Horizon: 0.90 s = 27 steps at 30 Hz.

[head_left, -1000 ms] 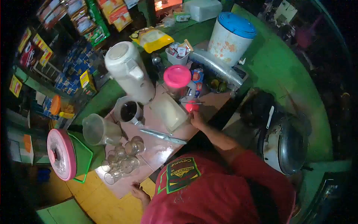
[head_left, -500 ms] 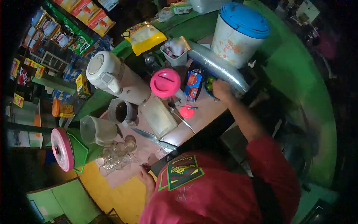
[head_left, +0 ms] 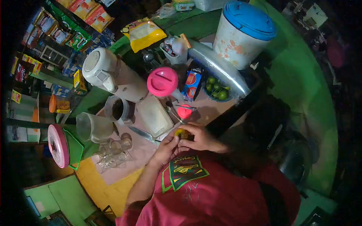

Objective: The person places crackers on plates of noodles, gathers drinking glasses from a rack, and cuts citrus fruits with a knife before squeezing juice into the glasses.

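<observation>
The pink table [head_left: 205,113] has bare room right of the tray [head_left: 154,116], out to the dark near edge; the knife [head_left: 140,132] lies just beside the tray. At that edge the left hand [head_left: 167,149] and right hand [head_left: 201,138] meet, fingers of both pressed on a yellowish fruit [head_left: 185,135]; half a second ago they were apart, the right one at the limes [head_left: 222,94]

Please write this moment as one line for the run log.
left hand, right hand: both holding yellowish item | green fruits: apart from hands | knife: on tabletop
</observation>
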Motion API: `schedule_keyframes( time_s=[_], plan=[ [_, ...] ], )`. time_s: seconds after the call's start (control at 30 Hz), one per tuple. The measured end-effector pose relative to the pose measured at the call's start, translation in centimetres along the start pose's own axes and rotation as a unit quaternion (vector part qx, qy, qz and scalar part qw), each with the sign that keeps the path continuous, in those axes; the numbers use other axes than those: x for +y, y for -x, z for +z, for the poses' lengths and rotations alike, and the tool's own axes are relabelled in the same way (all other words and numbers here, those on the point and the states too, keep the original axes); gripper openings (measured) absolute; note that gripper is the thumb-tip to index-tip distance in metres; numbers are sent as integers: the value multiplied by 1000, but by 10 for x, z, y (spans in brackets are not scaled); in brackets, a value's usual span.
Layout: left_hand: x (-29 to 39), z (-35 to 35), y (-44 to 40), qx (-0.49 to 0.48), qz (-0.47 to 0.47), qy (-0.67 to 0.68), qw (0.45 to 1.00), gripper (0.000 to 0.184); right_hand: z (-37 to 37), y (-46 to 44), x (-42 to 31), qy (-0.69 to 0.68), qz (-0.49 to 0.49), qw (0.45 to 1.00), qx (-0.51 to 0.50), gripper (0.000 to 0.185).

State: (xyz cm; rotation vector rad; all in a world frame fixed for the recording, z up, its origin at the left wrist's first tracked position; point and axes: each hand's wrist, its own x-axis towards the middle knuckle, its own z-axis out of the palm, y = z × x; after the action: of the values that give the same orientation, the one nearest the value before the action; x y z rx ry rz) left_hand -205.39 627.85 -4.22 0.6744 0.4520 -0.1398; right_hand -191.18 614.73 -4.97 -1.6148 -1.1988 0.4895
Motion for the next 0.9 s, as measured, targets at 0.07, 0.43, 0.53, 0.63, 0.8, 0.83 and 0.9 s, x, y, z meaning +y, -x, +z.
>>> schedule_keyframes(
  time_s=[0.07, 0.43, 0.53, 0.63, 0.8, 0.83, 0.9],
  plan=[
    [-9, -6, -7, 32, 27, 7, 999, 65, -2, -7, -6, -13, -4, 1000, -13, 47],
    [8, -6, 14, -63, 106, 117, 985, 77, -97, -106, 181, 424, 307, 847, -91, 26],
    [11, -9, 19, -96, 103, 102, 985, 59, -98, -126, 219, 440, 402, 799, -76, 35],
    [15, -2, 28, -49, 115, 45, 991, 57, -97, -135, 227, 419, 462, 780, -52, 37],
    [1, -24, 46, 65, 124, -14, 990, 35, -89, -128, 241, 392, 478, 786, 11, 48],
    [-1, -27, 51, 61, 124, -14, 990, 35, -83, -118, 242, 467, 376, 799, 41, 48],
    [-5, -34, 59, 107, 112, 78, 985, 34, -80, -100, 229, 535, 269, 797, 72, 48]
  ],
)
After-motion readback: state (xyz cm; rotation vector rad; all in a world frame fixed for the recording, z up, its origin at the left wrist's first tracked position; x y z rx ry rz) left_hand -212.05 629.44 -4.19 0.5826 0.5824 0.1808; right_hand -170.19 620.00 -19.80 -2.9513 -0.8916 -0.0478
